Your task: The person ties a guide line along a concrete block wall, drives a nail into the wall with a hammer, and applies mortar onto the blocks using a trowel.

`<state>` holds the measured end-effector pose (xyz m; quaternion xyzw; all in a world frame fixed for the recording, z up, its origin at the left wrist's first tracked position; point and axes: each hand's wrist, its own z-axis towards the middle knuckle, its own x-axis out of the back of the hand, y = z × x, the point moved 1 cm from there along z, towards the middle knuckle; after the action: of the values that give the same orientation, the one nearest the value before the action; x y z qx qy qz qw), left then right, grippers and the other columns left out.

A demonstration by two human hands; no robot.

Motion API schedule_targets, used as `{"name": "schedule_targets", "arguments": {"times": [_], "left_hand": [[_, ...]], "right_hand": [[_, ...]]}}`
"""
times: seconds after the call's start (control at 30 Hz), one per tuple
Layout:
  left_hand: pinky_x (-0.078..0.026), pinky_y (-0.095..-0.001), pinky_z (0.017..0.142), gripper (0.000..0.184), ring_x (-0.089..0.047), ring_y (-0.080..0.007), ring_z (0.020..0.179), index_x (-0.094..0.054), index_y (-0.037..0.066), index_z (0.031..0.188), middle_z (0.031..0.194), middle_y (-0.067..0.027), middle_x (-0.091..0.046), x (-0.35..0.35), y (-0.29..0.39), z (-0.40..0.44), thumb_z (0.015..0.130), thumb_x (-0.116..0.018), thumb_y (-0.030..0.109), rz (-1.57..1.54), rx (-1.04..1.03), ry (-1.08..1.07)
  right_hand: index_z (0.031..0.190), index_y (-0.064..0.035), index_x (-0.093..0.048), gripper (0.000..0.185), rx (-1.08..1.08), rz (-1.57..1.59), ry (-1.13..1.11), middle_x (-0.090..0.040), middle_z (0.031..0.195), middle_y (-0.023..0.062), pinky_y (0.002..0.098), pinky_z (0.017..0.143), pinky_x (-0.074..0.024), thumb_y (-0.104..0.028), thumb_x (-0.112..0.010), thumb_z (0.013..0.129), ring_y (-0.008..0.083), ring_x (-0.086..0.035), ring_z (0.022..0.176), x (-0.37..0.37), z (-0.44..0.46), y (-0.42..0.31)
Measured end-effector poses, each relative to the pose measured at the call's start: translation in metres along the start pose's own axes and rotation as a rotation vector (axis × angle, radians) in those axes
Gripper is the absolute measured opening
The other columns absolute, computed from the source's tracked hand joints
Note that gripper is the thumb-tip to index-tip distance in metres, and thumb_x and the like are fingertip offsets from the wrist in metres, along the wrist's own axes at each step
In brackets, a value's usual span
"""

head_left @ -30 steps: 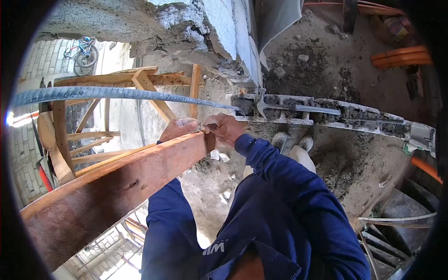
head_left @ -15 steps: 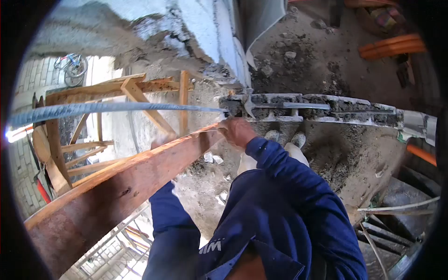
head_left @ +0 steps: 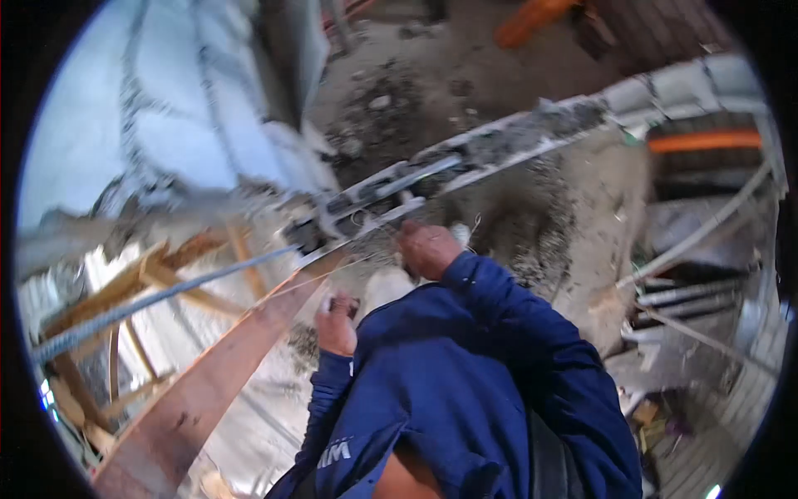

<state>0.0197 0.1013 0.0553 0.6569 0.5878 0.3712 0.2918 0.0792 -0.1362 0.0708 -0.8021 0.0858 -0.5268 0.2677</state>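
Observation:
My right hand (head_left: 428, 249) is closed in a pinch on a thin pale string (head_left: 359, 259), just in front of the row of hollow blocks (head_left: 573, 121). The string runs left toward the long wooden plank (head_left: 199, 391); loose loops of it show near the fingers. My left hand (head_left: 335, 326) is off the plank, just to its right, with its fingers curled. Something small and dark shows at those fingers, too blurred to name. The plank's far end meets the end of the block row, close to a long ribbed steel bar (head_left: 166, 295).
A damaged pale wall (head_left: 166, 125) rises at upper left. Timber framing (head_left: 191, 287) stands on the left beyond the bar. Rubble (head_left: 380, 102) lies on the ground behind the blocks. At right are an orange pipe (head_left: 706, 141) and thin poles (head_left: 706, 229).
My left hand has come off the plank and moved in toward my body. My right hand has left the plank's end and now pinches the string. The view has turned.

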Motion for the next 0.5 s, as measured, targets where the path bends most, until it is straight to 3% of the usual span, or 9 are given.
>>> {"name": "schedule_targets", "arguments": {"times": [0.07, 0.1, 0.23, 0.3, 0.4, 0.5], "left_hand": [[-0.045, -0.0313, 0.070, 0.029, -0.048, -0.0128, 0.064, -0.055, 0.006, 0.082, 0.073, -0.0013, -0.052, -0.040, 0.035, 0.007, 0.081, -0.061, 0.034, -0.558, 0.152, -0.047], [-0.045, -0.0327, 0.075, 0.030, -0.045, -0.0111, 0.064, -0.053, 0.008, 0.089, 0.073, 0.0005, -0.048, -0.049, 0.031, 0.014, 0.078, -0.065, 0.033, -0.577, 0.151, -0.122], [-0.044, -0.0347, 0.078, 0.025, -0.044, -0.0103, 0.066, -0.054, 0.010, 0.088, 0.073, 0.0015, -0.047, -0.091, 0.038, 0.015, 0.079, -0.065, 0.031, -0.670, 0.257, -0.179], [-0.044, -0.0350, 0.078, 0.025, -0.044, -0.0102, 0.066, -0.053, 0.011, 0.086, 0.073, 0.0016, -0.047, -0.112, 0.041, 0.012, 0.078, -0.065, 0.031, -0.627, 0.288, -0.235], [-0.044, -0.0347, 0.077, 0.027, -0.043, -0.0106, 0.064, -0.051, 0.012, 0.082, 0.072, 0.0013, -0.046, -0.146, 0.041, 0.010, 0.077, -0.066, 0.034, -0.541, 0.319, -0.288], [-0.041, -0.0361, 0.082, 0.025, -0.043, -0.0119, 0.065, -0.050, 0.011, 0.082, 0.069, 0.0014, -0.042, -0.184, 0.058, 0.000, 0.080, -0.062, 0.034, -0.478, 0.359, -0.298]], "right_hand": [[0.087, -0.0056, -0.054, 0.017, -0.018, -0.039, 0.059, -0.054, 0.092, 0.0172, 0.0427, 0.062, -0.0476, -0.016, -0.048, 0.076, 0.0336, -0.058, 0.073, 0.004, -0.016, 0.012], [0.087, -0.0055, -0.054, 0.016, -0.058, -0.032, 0.084, -0.054, 0.092, 0.0172, 0.0427, 0.062, -0.0476, -0.016, -0.048, 0.076, 0.0336, -0.058, 0.073, 0.007, -0.025, 0.020], [0.086, -0.0049, -0.053, 0.016, -0.145, 0.003, 0.186, -0.053, 0.088, 0.0172, 0.0436, 0.058, -0.0473, -0.016, -0.047, 0.077, 0.0338, -0.058, 0.070, 0.016, -0.058, 0.050], [0.084, -0.0041, -0.052, 0.015, -0.195, 0.025, 0.312, -0.051, 0.088, 0.0173, 0.0450, 0.053, -0.0468, -0.016, -0.046, 0.078, 0.0342, -0.058, 0.063, 0.023, -0.077, 0.061], [0.083, -0.0039, -0.052, 0.015, -0.227, 0.023, 0.299, -0.050, 0.090, 0.0183, 0.0451, 0.051, -0.0467, -0.017, -0.046, 0.079, 0.0347, -0.058, 0.060, 0.033, -0.103, 0.085], [0.081, -0.0051, -0.051, 0.012, -0.262, 0.056, 0.368, -0.050, 0.089, 0.0185, 0.0443, 0.053, -0.0473, -0.016, -0.048, 0.077, 0.0338, -0.059, 0.064, 0.041, -0.134, 0.110]]}}
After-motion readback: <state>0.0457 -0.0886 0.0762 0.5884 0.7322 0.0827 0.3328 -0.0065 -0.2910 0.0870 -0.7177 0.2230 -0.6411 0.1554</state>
